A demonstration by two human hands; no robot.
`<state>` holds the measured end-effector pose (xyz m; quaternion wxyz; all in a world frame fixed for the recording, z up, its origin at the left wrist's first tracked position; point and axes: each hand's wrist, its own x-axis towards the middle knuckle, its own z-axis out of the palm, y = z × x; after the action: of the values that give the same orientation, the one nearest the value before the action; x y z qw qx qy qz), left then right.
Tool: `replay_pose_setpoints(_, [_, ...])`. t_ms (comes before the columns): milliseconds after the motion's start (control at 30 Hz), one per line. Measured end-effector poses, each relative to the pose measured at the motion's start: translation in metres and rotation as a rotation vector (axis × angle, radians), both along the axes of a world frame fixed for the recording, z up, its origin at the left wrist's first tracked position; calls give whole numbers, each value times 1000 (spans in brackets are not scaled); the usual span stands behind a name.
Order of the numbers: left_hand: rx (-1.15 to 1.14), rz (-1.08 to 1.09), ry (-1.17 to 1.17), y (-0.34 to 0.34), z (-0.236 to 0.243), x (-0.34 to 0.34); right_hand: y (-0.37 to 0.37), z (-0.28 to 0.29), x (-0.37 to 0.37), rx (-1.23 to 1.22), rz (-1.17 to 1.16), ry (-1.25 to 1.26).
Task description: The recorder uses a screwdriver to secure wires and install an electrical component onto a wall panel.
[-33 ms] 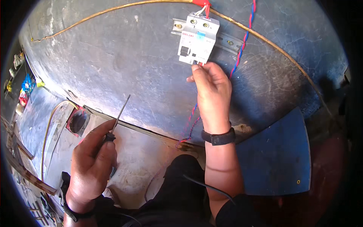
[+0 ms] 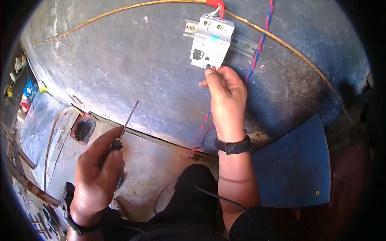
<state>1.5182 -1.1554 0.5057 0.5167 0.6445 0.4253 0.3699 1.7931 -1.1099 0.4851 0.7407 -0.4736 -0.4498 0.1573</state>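
Note:
A white two-pole circuit breaker [image 2: 210, 43] with a black toggle sits on a short metal rail [image 2: 244, 45] fixed to the dark wall. At its lower end, my right hand [image 2: 227, 96] is closed in a pinch on red and blue wires, thumb and fingers touching the breaker's bottom edge. The wire ends there are mostly hidden by the fingers. Below that hand, a twisted red-and-blue pair [image 2: 206, 119] hangs down. My left hand [image 2: 98, 170], lower left, grips a screwdriver [image 2: 130, 118] by its dark handle, its thin shaft pointing up and apart from the breaker.
Red and white wires [image 2: 221, 12] enter the breaker's top. Another twisted red-and-blue pair [image 2: 257, 50] hangs right of the rail. A brown cord [image 2: 297, 50] arcs across the wall. At lower right stands a blue panel [image 2: 293, 164]; wooden strips [image 2: 34, 188] lie far left.

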Motion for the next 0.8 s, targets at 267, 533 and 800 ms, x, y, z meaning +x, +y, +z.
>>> replay_pose_setpoints(267, [-66,31,-33,-1,12,-4,2,1,2,-19,-42,-83])
replay_pose_setpoints(533, [123,60,192,-1,10,-29,-6,-4,2,-28,10,-35])
replay_pose_setpoints(800, [324,55,684,9,-52,-141,-27,-18,12,-99,-98,-254])
